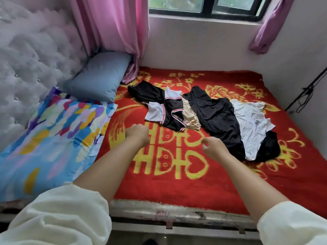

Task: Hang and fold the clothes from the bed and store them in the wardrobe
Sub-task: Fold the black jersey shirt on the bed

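Several clothes lie spread on the red and yellow blanket [177, 183] of the bed. At the left is a black and white shirt [164, 106] with red trim. Beside it lies a beige garment [190, 119], then a long black garment [217, 117], then a white garment [251, 122] over another black piece [270, 147]. My left hand [138, 135] hovers over the blanket just in front of the shirt, fingers curled, holding nothing. My right hand [214, 147] hangs near the edge of the long black garment, fingers loosely curled, holding nothing.
A blue pillow [99, 78] and a colourful pillow [53, 138] lie at the left by the tufted headboard [31, 55]. Pink curtains [113, 29] hang by the window [208, 6]. The bed's metal front edge [177, 213] is close to me. A black cord [307, 91] hangs on the right wall.
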Motion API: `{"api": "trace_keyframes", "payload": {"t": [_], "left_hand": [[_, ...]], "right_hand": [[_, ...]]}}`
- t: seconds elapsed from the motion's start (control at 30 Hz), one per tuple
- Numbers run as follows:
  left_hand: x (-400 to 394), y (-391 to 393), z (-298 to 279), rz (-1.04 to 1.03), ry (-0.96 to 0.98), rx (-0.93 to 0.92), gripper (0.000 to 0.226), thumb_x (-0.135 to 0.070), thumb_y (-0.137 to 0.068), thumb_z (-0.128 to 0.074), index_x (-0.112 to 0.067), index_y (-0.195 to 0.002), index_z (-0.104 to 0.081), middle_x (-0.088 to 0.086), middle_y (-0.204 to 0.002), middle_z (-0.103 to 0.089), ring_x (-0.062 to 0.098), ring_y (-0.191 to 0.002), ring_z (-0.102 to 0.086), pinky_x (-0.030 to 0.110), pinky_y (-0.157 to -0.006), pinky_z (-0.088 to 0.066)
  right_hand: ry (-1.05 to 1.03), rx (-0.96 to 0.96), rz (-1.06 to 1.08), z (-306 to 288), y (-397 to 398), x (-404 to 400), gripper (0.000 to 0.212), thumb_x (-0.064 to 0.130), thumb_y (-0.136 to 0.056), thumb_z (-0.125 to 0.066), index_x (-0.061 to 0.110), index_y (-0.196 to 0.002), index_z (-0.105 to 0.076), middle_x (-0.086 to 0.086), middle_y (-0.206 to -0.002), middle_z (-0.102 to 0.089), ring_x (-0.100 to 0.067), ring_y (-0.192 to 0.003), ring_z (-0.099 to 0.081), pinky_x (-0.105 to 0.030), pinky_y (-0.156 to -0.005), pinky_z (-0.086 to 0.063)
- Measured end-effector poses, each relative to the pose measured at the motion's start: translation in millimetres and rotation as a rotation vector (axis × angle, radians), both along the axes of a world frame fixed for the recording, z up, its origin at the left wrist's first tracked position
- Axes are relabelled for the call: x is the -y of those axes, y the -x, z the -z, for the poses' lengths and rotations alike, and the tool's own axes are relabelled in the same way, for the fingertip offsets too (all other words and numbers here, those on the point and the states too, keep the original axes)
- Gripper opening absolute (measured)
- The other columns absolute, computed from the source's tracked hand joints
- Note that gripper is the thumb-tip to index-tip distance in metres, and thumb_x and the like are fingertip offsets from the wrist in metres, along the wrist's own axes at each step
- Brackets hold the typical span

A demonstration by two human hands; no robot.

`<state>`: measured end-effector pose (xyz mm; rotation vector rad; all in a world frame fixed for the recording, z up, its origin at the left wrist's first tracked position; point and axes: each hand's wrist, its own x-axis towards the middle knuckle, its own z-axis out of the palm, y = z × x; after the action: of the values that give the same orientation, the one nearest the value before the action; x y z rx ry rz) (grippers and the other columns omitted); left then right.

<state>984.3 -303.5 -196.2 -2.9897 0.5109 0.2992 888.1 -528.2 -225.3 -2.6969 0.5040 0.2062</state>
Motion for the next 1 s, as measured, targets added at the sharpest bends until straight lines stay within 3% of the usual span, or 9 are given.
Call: {"api": "trace_keyframes", "payload": {"t": [0.23,0.33,0.47,0.7,0.8,0.87,0.93,1.0], "left_hand": [[19,-142,116,-0.040,0.067,-0.114,0.032,-0.019,-0.094,-0.039,-0.013,-0.124,-0.049,0.008,-0.127,-0.048,0.027,-0.120,-0.039,0.036,-0.088,-0.040],[28,-168,172,-0.075,0.044,-0.157,0.034,-0.020,-0.094,-0.039,-0.020,-0.124,-0.054,0.001,-0.136,-0.044,0.025,-0.127,-0.031,0.035,-0.097,-0.033],[41,-193,256,-0.145,0.102,-0.214,0.034,-0.020,-0.095,-0.041,-0.015,-0.127,-0.052,0.003,-0.143,-0.038,0.026,-0.136,-0.022,0.037,-0.105,-0.026],[73,-217,380,-0.201,0.260,-0.307,0.055,-0.036,-0.098,-0.035,-0.017,-0.147,-0.017,0.004,-0.156,-0.006,0.022,-0.144,0.001,0.038,-0.115,-0.003],[83,-213,417,-0.176,0.188,-0.341,0.059,-0.041,-0.099,-0.024,-0.019,-0.149,-0.001,0.004,-0.156,0.010,0.020,-0.143,0.013,0.038,-0.114,0.010],[84,-208,431,-0.155,0.173,-0.284,0.060,-0.046,-0.097,-0.013,-0.018,-0.149,-0.001,0.005,-0.156,0.009,0.019,-0.143,0.012,0.037,-0.111,0.015],[83,-207,437,-0.151,0.201,-0.217,0.073,-0.050,-0.085,-0.002,-0.016,-0.148,-0.012,0.007,-0.156,-0.001,0.021,-0.144,0.003,0.035,-0.109,0.016],[83,-208,442,-0.157,0.231,-0.195,0.078,-0.049,-0.079,-0.003,-0.014,-0.146,-0.023,0.010,-0.155,-0.012,0.024,-0.144,-0.008,0.035,-0.109,0.014]], "right_hand": [[0.017,-0.221,-0.032,85,-139,15,0.031,0.013,-0.092,-0.039,0.001,-0.113,-0.059,-0.012,-0.118,-0.059,-0.028,-0.108,-0.054,-0.038,-0.090,-0.047],[0.013,-0.278,-0.024,125,-181,30,0.031,0.013,-0.093,-0.038,0.000,-0.112,-0.059,-0.013,-0.117,-0.060,-0.028,-0.107,-0.055,-0.040,-0.089,-0.048],[-0.042,-0.304,0.030,186,-238,47,0.033,0.011,-0.093,-0.036,0.000,-0.114,-0.059,-0.015,-0.116,-0.061,-0.031,-0.103,-0.056,-0.036,-0.080,-0.047],[-0.188,-0.197,0.240,288,-303,81,0.043,0.016,-0.096,-0.041,0.007,-0.137,-0.038,-0.008,-0.147,-0.029,-0.022,-0.129,-0.037,-0.026,-0.096,-0.032],[-0.334,-0.123,0.396,325,-322,92,0.053,0.018,-0.094,-0.045,0.009,-0.143,-0.027,-0.008,-0.147,-0.029,-0.024,-0.133,-0.033,-0.033,-0.106,-0.031],[-0.433,-0.058,0.500,341,-334,95,0.054,0.019,-0.093,-0.047,0.013,-0.142,-0.027,-0.009,-0.143,-0.035,-0.024,-0.129,-0.037,-0.034,-0.106,-0.034],[-0.510,0.003,0.571,357,-349,96,0.053,0.019,-0.090,-0.050,0.015,-0.139,-0.032,-0.008,-0.134,-0.043,-0.024,-0.121,-0.045,-0.038,-0.103,-0.039],[-0.559,0.023,0.659,371,-366,95,0.054,0.016,-0.088,-0.052,0.013,-0.138,-0.033,-0.001,-0.126,-0.046,-0.019,-0.109,-0.049,-0.034,-0.095,-0.044]]}}
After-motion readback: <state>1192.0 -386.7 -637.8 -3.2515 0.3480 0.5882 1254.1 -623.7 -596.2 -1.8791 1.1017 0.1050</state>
